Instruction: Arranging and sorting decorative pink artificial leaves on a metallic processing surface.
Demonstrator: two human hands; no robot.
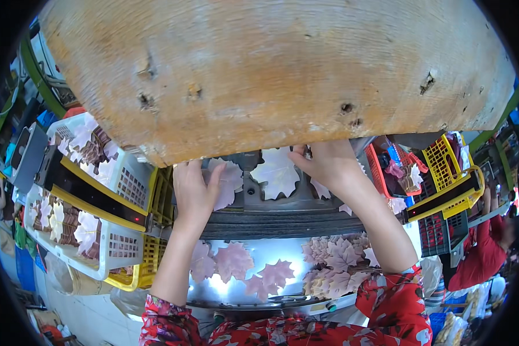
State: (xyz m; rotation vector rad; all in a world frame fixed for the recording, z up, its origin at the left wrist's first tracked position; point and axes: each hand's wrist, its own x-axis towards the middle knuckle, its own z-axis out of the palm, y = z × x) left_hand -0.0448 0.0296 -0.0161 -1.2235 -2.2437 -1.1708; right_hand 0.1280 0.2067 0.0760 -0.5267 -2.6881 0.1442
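Note:
A dark metal press bed [251, 202] with leaf-shaped recesses lies below the wooden board [282, 75]. My left hand [195, 187] is at its left side, fingers outstretched and thumb apart beside a pink maple-shaped leaf [229, 183]; the board hides some fingertips. A paler leaf [275, 173] rests on the bed in the middle. My right hand [331, 164] is at that leaf's right edge, thumb and a fingertip drawn together; whatever they pinch is hidden. Another leaf [320, 189] shows partly under my right wrist.
On the shiny metal shelf [285, 248] nearer me lie loose leaves [234, 262] and piled leaves [340, 256]. White baskets [121, 251] of leaf stacks stand left, red [377, 167] and yellow baskets [441, 164] right. Yellow-black bars [95, 193] flank the press. A person in red [478, 262] is far right.

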